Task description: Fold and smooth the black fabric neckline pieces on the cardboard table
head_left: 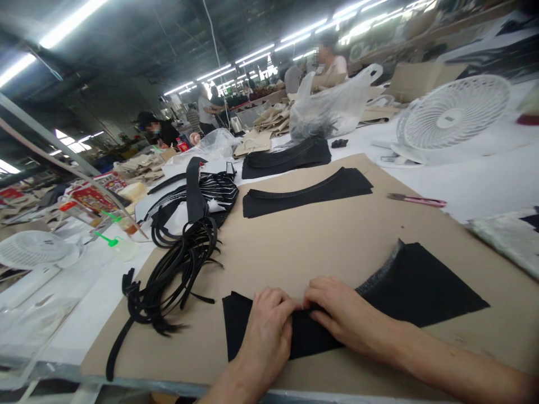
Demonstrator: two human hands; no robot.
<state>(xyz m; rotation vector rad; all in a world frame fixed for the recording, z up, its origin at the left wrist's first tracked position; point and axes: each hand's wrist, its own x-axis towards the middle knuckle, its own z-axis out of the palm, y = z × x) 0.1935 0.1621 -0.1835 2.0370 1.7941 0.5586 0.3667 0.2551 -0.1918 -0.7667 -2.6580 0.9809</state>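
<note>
A curved black fabric piece (438,286) lies near the front of a brown board (303,241). My left hand (269,320) pinches its upper curved edge, left of the middle. Close beside it, my right hand (337,308) has its fingers closed on the same edge, thumb below. The fingertips hide the stretch of edge between them. To the right of my right hand, a greyish, shiny strip runs along the curve. Farther back on the board rests a stack of similar black pieces (311,193).
Black strips (177,280) lie bundled on the left. Another black stack (290,158) is behind. Pink-handled snips (416,200) and a white fan (455,115) are at right. Green-tipped bottles (122,247) stand left, near a slanting pole. A clear plastic bag (332,104) and several people are farther off.
</note>
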